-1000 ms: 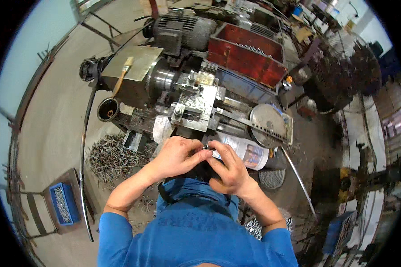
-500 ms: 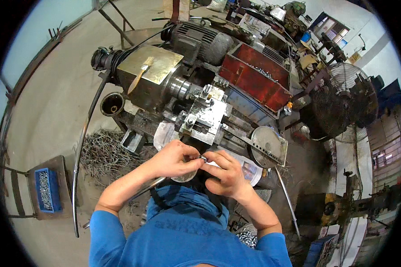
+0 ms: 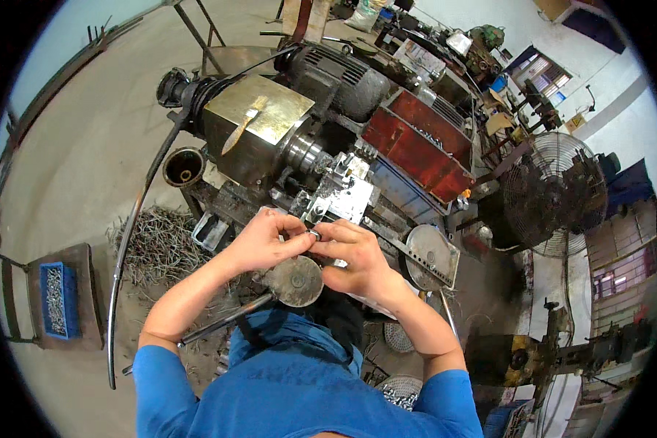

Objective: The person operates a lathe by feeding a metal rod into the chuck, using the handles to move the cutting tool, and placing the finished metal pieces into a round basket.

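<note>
My left hand (image 3: pixel 269 241) pinches a small shiny metal piece (image 3: pixel 314 235) between thumb and fingers, and the fingertips of my right hand (image 3: pixel 358 255) close on its other side. Fingers cover most of the piece, so its exact shape cannot be made out. Just beyond my hands lies the bright metal slide (image 3: pixel 349 198) of a lathe, strewn with chips. Its round chuck (image 3: pixel 304 155) is farther up, beside the headstock (image 3: pixel 248 153). Below my left hand is a round metal disc (image 3: pixel 296 282) with a bar running off to the left.
A brush (image 3: pixel 242 125) rests on the headstock's cover. The red bin (image 3: pixel 416 146) behind the slide holds small metal parts. At left stands a blue crate (image 3: pixel 57 301) of parts, near a heap of metal shavings (image 3: pixel 157 244). A large fan (image 3: pixel 555 193) is at right.
Both hands have moved up toward the lathe's slide with the small piece still between them. The round disc below them now shows more fully. My view has shifted a little.
</note>
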Available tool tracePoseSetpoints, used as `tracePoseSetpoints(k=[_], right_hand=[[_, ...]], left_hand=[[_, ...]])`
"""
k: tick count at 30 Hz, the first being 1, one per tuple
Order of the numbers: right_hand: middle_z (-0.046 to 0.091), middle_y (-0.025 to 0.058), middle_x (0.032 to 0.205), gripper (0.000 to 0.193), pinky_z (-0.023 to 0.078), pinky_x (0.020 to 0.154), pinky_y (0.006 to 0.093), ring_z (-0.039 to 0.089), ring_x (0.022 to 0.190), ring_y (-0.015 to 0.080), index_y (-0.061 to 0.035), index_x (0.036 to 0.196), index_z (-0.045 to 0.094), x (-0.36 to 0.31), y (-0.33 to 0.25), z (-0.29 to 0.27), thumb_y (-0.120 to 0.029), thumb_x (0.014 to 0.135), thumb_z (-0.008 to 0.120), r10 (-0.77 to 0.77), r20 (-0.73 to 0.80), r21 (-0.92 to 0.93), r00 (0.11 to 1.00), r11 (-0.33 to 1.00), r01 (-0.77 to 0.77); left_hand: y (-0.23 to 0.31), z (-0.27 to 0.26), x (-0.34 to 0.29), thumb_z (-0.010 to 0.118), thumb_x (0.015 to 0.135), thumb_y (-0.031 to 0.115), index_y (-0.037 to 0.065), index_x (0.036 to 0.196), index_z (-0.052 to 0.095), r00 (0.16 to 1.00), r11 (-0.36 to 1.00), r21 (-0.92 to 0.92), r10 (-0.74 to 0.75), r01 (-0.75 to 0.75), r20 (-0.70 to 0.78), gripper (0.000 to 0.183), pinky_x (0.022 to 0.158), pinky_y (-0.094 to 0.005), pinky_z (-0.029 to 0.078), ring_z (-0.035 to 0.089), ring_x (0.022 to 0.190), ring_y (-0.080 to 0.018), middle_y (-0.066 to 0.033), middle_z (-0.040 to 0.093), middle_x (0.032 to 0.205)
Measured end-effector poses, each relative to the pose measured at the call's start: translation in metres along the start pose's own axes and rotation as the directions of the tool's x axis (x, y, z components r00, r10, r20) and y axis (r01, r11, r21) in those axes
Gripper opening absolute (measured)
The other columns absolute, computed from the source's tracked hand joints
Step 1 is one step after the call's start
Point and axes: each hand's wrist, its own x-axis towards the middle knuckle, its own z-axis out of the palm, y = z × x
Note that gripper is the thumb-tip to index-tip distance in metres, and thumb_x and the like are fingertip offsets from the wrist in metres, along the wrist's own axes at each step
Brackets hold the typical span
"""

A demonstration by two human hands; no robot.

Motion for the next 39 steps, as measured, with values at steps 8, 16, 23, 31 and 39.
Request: tracePoseSetpoints(k=[8,16,23,31,39], right_hand=[[0.062,0.0063,0.094,0.034,0.039,0.089,0.037,0.052,0.094,0.0246,-0.0089,0.086,0.071,0.064,0.091,-0.004,-0.02,0.054,0.063,0.197,0.19,-0.645,0.962,0.764,-0.029],[0.065,0.004,0.076,0.027,0.036,0.093,0.039,0.055,0.088,0.0217,-0.0178,0.075,0.073,0.09,0.149,0.022,-0.022,0.051,0.062,0.358,0.218,-0.788,0.908,0.614,-0.053],[0.065,0.0079,0.07,0.015,0.034,0.086,0.0409,0.057,0.089,0.0238,-0.0122,0.062,0.067,0.089,0.154,0.027,-0.023,0.052,0.062,0.313,0.143,-0.738,0.939,0.666,-0.11],[0.065,0.0067,0.069,0.028,0.037,0.088,0.0402,0.058,0.084,0.0234,-0.0177,0.072,0.073,0.092,0.15,0.026,-0.026,0.047,0.063,0.377,0.097,-0.724,0.921,0.662,-0.194],[0.065,0.0062,0.075,0.022,0.028,0.098,0.0495,0.055,0.094,0.0265,-0.0145,0.071,0.07,0.083,0.143,0.023,-0.023,0.053,0.063,0.346,0.031,-0.684,0.938,0.692,-0.233]], left_hand=[[-0.002,-0.08,-0.028,0.058,0.085,0.032,0.001,0.095,0.063,0.976,0.97,0.231,-0.022,0.073,-0.217,0.033,0.06,-0.0364,0.047,0.062,0.064,-0.028,-0.0155,0.062,0.069],[-0.04,-0.179,-0.154,0.059,0.083,0.033,0.001,0.098,0.062,0.751,0.479,0.636,-0.08,0.605,-0.655,0.035,0.063,-0.0433,0.046,0.06,0.068,-0.0359,-0.0194,0.06,0.067],[-0.109,-0.152,-0.204,0.062,0.08,0.032,-0.002,0.108,0.056,0.685,0.382,0.581,-0.245,0.719,-0.686,0.044,0.063,-0.0455,0.046,0.06,0.068,-0.0398,-0.0223,0.06,0.069],[-0.158,-0.235,-0.233,0.06,0.072,0.015,0.003,0.075,0.057,0.657,0.029,0.656,-0.055,0.754,-0.752,0.013,0.057,-0.0472,0.047,0.06,0.063,-0.0371,-0.0185,0.059,0.066],[-0.183,-0.322,-0.218,0.06,0.07,0.008,0.003,0.085,0.062,0.609,-0.075,0.619,-0.122,0.782,-0.784,0.016,0.07,-0.0429,0.05,0.062,0.076,-0.0351,-0.0166,0.064,0.081]])
